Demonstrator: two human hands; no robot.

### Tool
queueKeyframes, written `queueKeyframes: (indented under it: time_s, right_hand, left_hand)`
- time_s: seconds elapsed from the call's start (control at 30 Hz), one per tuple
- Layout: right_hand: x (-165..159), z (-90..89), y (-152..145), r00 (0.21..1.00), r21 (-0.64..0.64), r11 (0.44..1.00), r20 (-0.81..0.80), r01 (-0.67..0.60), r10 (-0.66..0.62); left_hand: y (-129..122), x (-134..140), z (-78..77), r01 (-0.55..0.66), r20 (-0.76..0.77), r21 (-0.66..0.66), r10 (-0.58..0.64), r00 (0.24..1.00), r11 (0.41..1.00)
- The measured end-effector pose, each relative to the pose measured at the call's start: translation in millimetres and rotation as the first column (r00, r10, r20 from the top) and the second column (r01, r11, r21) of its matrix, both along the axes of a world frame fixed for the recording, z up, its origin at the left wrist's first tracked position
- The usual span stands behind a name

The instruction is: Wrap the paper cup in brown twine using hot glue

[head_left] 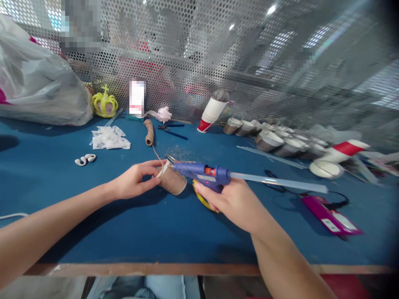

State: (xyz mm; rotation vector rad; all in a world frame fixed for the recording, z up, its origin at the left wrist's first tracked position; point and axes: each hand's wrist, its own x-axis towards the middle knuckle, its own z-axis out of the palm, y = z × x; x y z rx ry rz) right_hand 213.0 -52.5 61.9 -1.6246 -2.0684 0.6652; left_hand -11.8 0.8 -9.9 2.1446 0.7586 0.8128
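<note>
In my right hand (229,197) is a blue hot glue gun (199,171), its nozzle pointing left. A long clear glue stick (277,181) juts from its back end. My left hand (141,179) grips the white-rimmed end of a twine-wrapped paper cup (173,181), which is tipped on its side. The nozzle is at the cup's white rim; whether it touches I cannot tell. From the cup a strand of twine runs up to a twine roll (149,133). Yellow-handled scissors (202,198) lie partly hidden behind the glue gun and my right hand.
Blue-handled pliers (173,131) and crumpled white lace (110,138) lie farther back. A leaning stack of paper cups (212,111) stands by the mesh panel. Several wrapped cups (269,140) cluster at right, near a purple power strip (331,216). A plastic bag (40,83) fills the back left.
</note>
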Motion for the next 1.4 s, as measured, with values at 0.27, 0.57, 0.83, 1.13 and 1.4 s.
queueKeyframes:
  time_s: [0.27,0.57,0.83,1.13,1.4]
  right_hand:
    - [2.5,-9.6,-2.9,0.987,0.138,0.988,0.152,-0.067,0.045]
    - [2.5,-11.1,-5.4,0.983,0.209,0.973,0.173,-0.101,0.065]
    - [2.2,-7.3,-5.9,0.984,0.206,0.973,0.162,-0.104,0.071]
    - [7.2,-5.2,1.2,0.999,0.024,0.999,0.044,-0.022,0.021]
    - [5.1,-4.6,-3.7,0.992,0.115,0.991,0.11,-0.073,0.061]
  left_hand:
    - [-1.8,-0.7,-4.6,-0.005,0.029,0.014,0.005,1.0,1.0]
    - [-4.0,-0.1,-1.8,-0.009,-0.018,0.062,0.01,1.0,0.998]
    - [-6.0,-1.6,-0.1,0.006,-0.042,0.075,-0.003,0.999,0.997]
    - [-6.9,-3.0,-0.2,0.031,-0.057,0.087,-0.026,0.998,0.996]
    - [-6.7,-1.9,0.5,0.036,-0.052,0.092,-0.032,0.998,0.995]
